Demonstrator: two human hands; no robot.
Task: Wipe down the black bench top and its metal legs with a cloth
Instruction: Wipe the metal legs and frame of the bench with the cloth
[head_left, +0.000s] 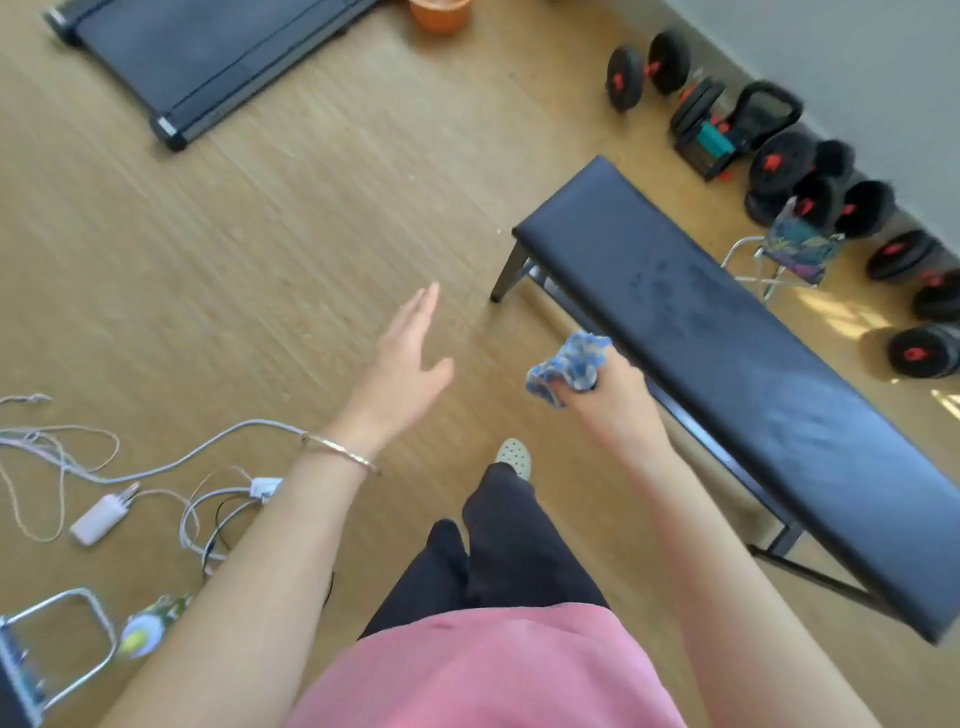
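Note:
A long black padded bench (737, 364) runs diagonally across the right side on dark metal legs (506, 273). Faint smudges show on its top. My right hand (613, 397) grips a bunched blue-and-white cloth (569, 364) in the air just off the bench's near long edge, not touching the top. My left hand (402, 364) is held out flat over the wooden floor to the left of the bench, fingers straight and holding nothing. A thin bracelet sits on that wrist.
Black dumbbells and a kettlebell (769, 111) line the wall behind the bench, beside a small folding stool (789, 254). A treadmill (197, 57) lies at top left. Cables and a white charger (101, 517) trail on the floor at left. My legs and shoe (514, 457) stand near the bench.

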